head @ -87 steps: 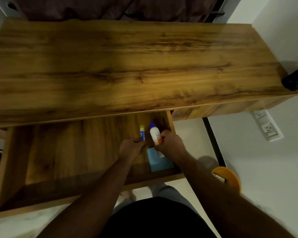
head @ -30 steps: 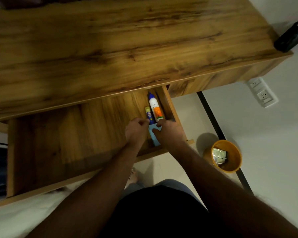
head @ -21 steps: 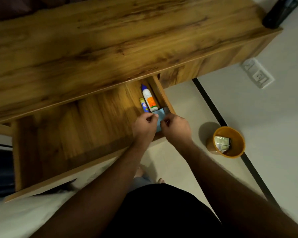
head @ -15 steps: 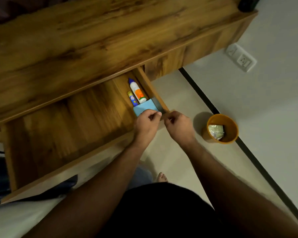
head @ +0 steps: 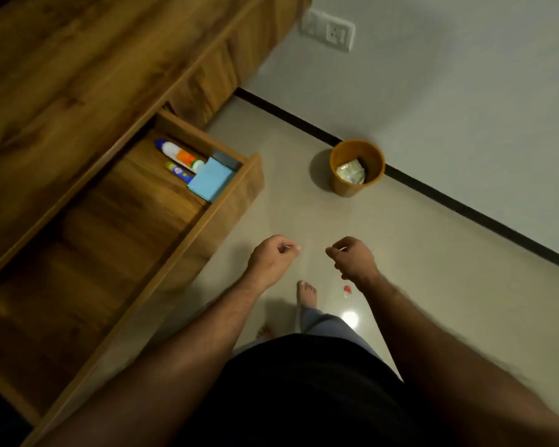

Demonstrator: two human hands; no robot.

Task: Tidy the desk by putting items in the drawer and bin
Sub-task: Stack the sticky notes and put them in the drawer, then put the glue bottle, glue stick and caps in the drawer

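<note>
Hands (head: 273,258) (head: 354,258) blurred, grip unclear, drawer (head: 226,201) front cut off

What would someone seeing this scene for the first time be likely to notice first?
Probably the open drawer under the desk, with a white glue bottle, a small blue stick and a light blue pad packed into its right end. Next, the orange bin on the floor by the wall, holding crumpled wrappers. Both hands hang curled over the floor.

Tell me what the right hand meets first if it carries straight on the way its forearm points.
Probably only floor: the right hand aims up-frame, left of the orange bin. Depth unclear.
</note>
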